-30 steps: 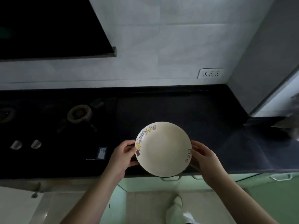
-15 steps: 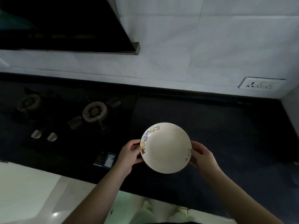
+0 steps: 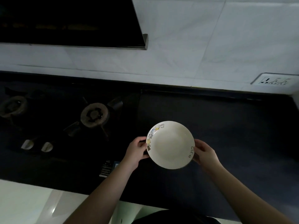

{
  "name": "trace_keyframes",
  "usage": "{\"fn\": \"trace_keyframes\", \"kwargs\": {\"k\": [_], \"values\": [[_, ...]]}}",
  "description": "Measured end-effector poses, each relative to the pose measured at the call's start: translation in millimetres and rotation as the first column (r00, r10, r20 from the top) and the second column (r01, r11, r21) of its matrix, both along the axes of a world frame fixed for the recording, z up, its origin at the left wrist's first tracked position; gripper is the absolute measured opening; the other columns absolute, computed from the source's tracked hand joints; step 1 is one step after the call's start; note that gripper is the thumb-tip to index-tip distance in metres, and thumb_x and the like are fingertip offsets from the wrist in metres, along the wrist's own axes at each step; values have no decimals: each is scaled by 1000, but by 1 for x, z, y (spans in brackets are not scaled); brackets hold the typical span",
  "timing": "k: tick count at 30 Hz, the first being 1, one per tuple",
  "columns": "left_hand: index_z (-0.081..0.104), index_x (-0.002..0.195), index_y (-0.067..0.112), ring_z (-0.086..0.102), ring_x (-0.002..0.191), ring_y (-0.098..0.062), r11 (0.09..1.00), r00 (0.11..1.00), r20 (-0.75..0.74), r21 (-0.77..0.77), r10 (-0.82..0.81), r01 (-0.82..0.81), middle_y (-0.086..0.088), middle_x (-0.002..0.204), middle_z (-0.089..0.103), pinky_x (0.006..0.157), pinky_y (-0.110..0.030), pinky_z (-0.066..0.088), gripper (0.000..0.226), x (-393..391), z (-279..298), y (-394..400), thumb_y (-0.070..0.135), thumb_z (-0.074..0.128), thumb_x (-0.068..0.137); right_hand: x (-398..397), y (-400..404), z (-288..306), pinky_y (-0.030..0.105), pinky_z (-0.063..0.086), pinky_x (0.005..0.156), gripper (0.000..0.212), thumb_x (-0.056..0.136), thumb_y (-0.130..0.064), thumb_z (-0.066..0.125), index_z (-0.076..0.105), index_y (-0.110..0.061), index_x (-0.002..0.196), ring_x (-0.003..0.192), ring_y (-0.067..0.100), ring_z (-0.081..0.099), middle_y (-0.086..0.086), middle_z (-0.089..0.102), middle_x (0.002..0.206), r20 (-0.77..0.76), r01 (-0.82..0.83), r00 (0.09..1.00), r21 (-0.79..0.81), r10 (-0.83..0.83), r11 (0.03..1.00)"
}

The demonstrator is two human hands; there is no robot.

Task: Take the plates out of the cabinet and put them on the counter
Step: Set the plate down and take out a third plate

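A round cream plate [image 3: 169, 144] with small coloured drawings on its left rim and the word "life" on its right rim is level over the dark counter [image 3: 226, 126], just right of the stove. My left hand [image 3: 136, 151] grips its left edge, fingers curled under the rim. My right hand [image 3: 204, 153] grips the right edge the same way. Whether the plate touches the counter I cannot tell. The cabinet is out of view.
A black gas stove [image 3: 64, 126] with two burners and two knobs fills the counter's left half. A dark range hood [image 3: 69, 21] hangs above it. A wall socket [image 3: 273, 81] sits at the right on the white tiled wall. Pale floor shows below the counter's edge.
The plate, still held by both hands, has moved from above the counter's front edge to well over the counter. The view has shifted left, toward the stove.
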State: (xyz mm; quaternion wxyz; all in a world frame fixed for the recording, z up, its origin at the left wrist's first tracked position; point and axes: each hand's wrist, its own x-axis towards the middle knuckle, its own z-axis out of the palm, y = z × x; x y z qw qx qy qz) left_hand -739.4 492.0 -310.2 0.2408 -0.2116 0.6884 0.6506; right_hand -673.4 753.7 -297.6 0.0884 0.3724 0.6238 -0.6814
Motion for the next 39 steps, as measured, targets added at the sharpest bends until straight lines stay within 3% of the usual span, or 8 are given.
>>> {"fn": "trace_keyframes", "kwargs": {"k": [7, 13, 18, 22, 25, 28, 34, 39], "values": [[63, 104, 34, 69, 97, -14, 1000, 1000, 8, -2, -21, 21, 3, 113, 64, 58, -25, 58, 23, -10, -13, -5, 13, 65, 94, -4, -7, -7, 38, 59, 80, 28, 92, -7, 61, 64, -17, 118, 102, 24, 68, 4, 70, 114, -2, 44, 999, -5, -44, 999], [64, 102, 35, 70, 92, -12, 999, 999, -3, -9, -43, 43, 4, 109, 67, 58, -25, 58, 24, -15, -18, -6, 12, 64, 95, -6, -8, -10, 31, 60, 71, 24, 92, -8, 62, 66, -23, 111, 99, 21, 70, 1, 71, 111, -3, 64, 998, -9, -64, 998], [67, 100, 33, 71, 82, -1, 999, 999, -29, 2, -43, 43, 5, 103, 70, 56, -24, 57, 25, -18, -21, -7, 10, 63, 95, -6, -8, -16, 36, 59, 76, 27, 93, -6, 60, 64, -20, 116, 102, 22, 69, 2, 71, 113, 12, 66, 998, -5, -66, 998], [66, 100, 35, 70, 89, -9, 997, 996, -52, -36, -71, 70, 6, 105, 68, 56, -23, 57, 26, -20, -19, -7, 9, 63, 95, -6, -8, -17, 32, 60, 72, 26, 92, -5, 61, 65, -19, 114, 99, 21, 70, 1, 72, 111, 6, 66, 998, 3, -66, 998], [63, 102, 36, 66, 94, -10, 984, 987, -83, -123, -139, 128, 8, 107, 64, 55, -20, 56, 27, -21, -18, -8, 11, 63, 95, -6, -8, -15, 28, 59, 67, 26, 91, -5, 63, 66, -19, 112, 93, 18, 72, 1, 73, 107, -3, 58, 998, -3, -58, 998], [60, 105, 38, 65, 90, -7, 906, 944, -148, -357, -295, 227, 13, 103, 63, 57, -19, 55, 25, -25, -20, -12, 17, 65, 93, -8, -6, -11, 31, 60, 73, 26, 90, -8, 64, 65, -16, 115, 95, 19, 72, 3, 72, 109, 17, 29, 999, 14, -30, 999], [59, 122, 27, 63, 92, -10, 802, 907, -159, -542, -389, 249, 13, 100, 60, 81, -39, 60, 26, -23, -13, -16, 26, 59, 96, -4, -3, -2, 25, 57, 68, 23, 94, -15, 58, 62, -20, 116, 98, 16, 68, 3, 69, 110, 41, -6, 999, 116, 1, 993], [56, 130, 24, 60, 90, -9, 669, 836, -180, -695, -518, 265, 4, 113, 66, 66, -21, 47, 32, -8, -1, -22, 27, 55, 98, 14, -5, 4, 40, 56, 87, 37, 97, -23, 53, 53, -19, 133, 102, 24, 63, 5, 64, 112, 199, -175, 972, 242, 128, 954]]}}
